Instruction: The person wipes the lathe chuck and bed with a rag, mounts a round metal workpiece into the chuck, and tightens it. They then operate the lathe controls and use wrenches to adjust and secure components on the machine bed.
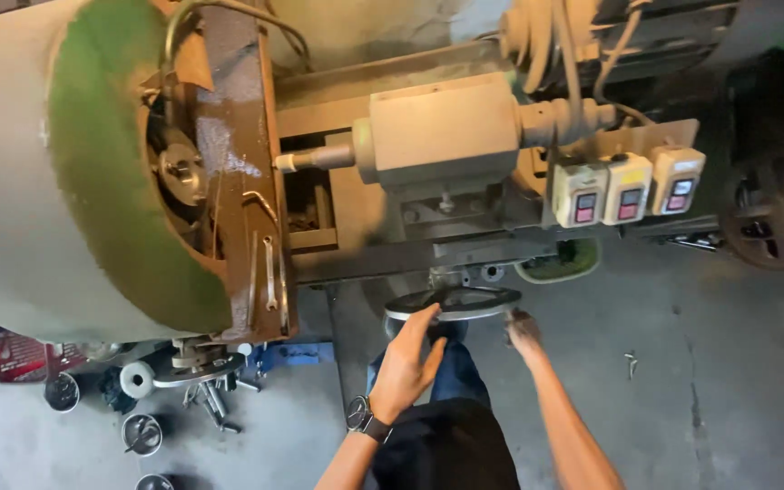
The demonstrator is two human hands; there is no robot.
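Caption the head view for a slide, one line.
Both hands, left hand and right hand, at the metal handwheel below a lathe-like machine's three switch boxes.

right hand point(524, 331): blurred, grip unclear | handwheel point(454, 303): far rim hidden (behind machine) | drum point(20, 163): cut off

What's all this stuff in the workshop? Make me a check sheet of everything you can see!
Surface: grey concrete floor, dusty, with a few small bolts lying loose.
Job's things: flat metal handwheel under the machine's beige spindle block.
Clutter: round metal parts and a white roll on the floor at the left; spanners lying on the rusty brown plate.
Hands: left hand open, fingertips at the handwheel rim, watch on the wrist; right hand blurred beside the rim, grip cannot be told.
Cables: wires loop above three switch boxes.
Surroundings: big drum with a green band on the left, dark wheel on the right.
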